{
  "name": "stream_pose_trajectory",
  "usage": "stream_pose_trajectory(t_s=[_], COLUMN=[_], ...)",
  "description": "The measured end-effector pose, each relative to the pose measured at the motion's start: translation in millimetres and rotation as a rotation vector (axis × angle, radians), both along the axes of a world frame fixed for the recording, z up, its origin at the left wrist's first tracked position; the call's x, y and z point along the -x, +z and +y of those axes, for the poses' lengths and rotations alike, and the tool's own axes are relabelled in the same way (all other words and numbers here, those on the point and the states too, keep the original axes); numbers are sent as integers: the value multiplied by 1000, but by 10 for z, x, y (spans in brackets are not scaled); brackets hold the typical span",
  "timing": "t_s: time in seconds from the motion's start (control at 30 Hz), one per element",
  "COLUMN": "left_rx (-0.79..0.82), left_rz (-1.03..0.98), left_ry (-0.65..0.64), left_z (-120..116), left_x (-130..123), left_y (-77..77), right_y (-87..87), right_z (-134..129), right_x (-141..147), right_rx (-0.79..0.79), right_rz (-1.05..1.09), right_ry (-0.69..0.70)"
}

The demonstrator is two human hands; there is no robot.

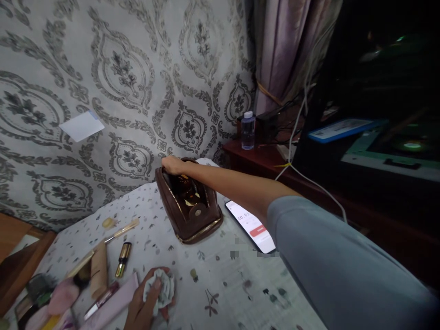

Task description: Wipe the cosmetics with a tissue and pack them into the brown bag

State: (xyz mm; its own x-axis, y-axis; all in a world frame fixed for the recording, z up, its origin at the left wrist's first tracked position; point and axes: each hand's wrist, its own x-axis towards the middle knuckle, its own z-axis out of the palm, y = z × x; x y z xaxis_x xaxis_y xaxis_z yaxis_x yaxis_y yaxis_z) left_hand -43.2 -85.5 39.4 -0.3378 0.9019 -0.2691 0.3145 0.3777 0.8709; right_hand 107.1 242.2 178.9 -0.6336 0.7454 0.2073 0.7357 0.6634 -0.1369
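A brown zip makeup bag (202, 227) lies unzipped on the patterned sheet, with something shiny and amber inside it (187, 190). My right hand (173, 165) grips the bag's far rim; its fingertips are partly hidden there. Low in the view, my left hand (146, 298) is closed around a crumpled white cloth (161, 288), held just over the sheet. Left of that hand lie a pale pink tube (112, 305), a dark lipstick-like tube with gold trim (123, 259) and a beige tube (99, 270).
Brushes (122, 230), a small yellowish sponge (109, 223) and a pink puff (63, 295) lie at left. A lit phone (249, 224) rests beneath my right forearm. Behind stand a water bottle (248, 130) on a red stand (237, 156), loose white cables (319, 185) and a dark screen (378, 91).
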Motion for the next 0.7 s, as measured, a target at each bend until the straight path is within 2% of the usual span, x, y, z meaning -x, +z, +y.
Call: stream_pose_trajectory(t_s=[0.1, 0.27, 0.47, 0.7], left_rx=[-43, -27, -10, -35], left_rz=[-45, -45, -72, -64], left_ry=[-6, 49, 23, 21], left_z=[-5, -13, -8, -17], left_x=[6, -23, -117, -125], left_y=[13, 91, 229, 249], right_y=[-35, -138, -159, -159], right_z=[14, 55, -57, -126], right_x=[11, -12, -92, -78], right_rx=[-87, -245, -414, -457], right_rz=[-41, -107, -202, -321], right_ry=[40, 131, 277, 392])
